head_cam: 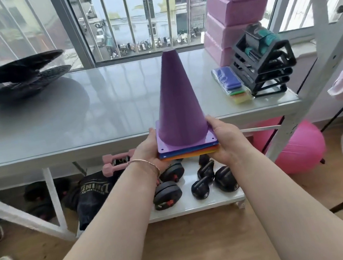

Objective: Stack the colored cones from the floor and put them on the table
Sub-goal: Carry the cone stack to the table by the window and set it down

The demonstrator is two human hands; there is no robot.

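Observation:
A stack of nested cones [180, 110] stands upright between my hands, a purple one on top; blue, yellow and orange base edges show beneath it. My left hand [150, 153] grips the left side of the square bases and my right hand [224, 141] grips the right side. The stack is held in the air just in front of the front edge of the white glass-topped table [97, 119], with its bases about level with the tabletop. The lower cones' bodies are hidden inside the purple one.
On the table: black discs [19, 79] at back left, stacked purple foam blocks [236, 7], a black rack [266, 65] and coloured bands [232, 85] at right. Below are kettlebells [210, 180], pink dumbbells [117, 161] and a dark bag. A pink ball [299, 147] lies on the floor, right.

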